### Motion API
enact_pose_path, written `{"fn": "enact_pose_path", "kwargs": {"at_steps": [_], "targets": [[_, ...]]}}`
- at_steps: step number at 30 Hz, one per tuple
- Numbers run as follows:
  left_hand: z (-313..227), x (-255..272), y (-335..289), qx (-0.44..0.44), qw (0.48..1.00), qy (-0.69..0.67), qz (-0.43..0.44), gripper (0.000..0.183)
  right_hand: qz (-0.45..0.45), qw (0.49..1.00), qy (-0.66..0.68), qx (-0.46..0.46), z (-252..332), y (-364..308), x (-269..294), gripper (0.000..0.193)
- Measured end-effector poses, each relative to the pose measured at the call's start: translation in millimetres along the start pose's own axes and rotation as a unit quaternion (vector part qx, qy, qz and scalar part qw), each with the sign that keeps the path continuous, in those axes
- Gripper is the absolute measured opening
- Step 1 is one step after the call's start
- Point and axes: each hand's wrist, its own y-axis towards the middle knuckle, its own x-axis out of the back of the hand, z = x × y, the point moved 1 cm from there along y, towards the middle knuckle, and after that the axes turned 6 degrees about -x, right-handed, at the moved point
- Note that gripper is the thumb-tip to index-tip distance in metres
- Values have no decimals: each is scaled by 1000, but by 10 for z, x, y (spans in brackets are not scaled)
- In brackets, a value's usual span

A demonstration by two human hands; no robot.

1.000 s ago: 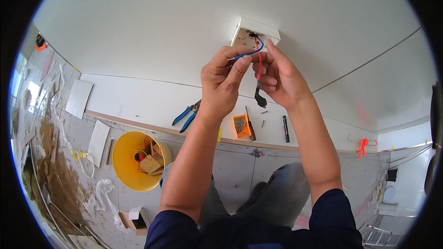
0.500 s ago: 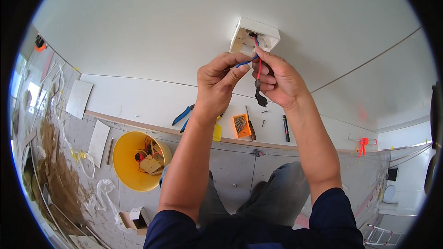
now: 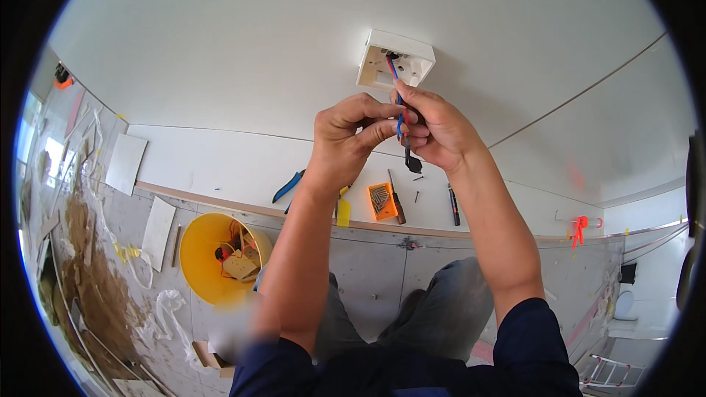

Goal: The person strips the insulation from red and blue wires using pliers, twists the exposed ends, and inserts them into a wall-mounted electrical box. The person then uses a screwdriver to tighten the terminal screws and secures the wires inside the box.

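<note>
A white square junction box [image 3: 421,49] is fixed to the pale wall, its front uncovered. Red and blue electrical wires [image 3: 393,68] come out of it and run down between my hands. My left hand [image 3: 351,129] pinches the blue wire, which curves downward beside the red one. Just below the box, my right hand [image 3: 445,131] grips the wires between thumb and fingers. A black taped end [image 3: 414,165] hangs under my fingers. How the wires cross inside my grip is partly hidden.
On the white ledge lie blue-handled pliers [image 3: 287,186], an orange box of screws [image 3: 382,201], a screwdriver [image 3: 397,206], loose screws and a black marker [image 3: 454,204]. A yellow bucket [image 3: 195,257] stands on the floor at left. A red caulking gun [image 3: 581,229] rests at right.
The blue wire, which stuck out to the left, now bends down beside the red one. My left hand has come closer to my right fingers and sits slightly lower.
</note>
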Motion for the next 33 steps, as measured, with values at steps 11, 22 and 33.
{"fn": "enact_pose_path", "kwargs": {"at_steps": [11,22,33], "targets": [[-36,63,14,27,995,92,38,19,-1,998,-52,19,28,-57,106,32],[379,1237,-322,353,797,478,-110,39,53,997,37,44,-177,12,101,27],[936,1276,-903,558,497,650,137,85,89,992,83,25,-328,130,128,29]]}}
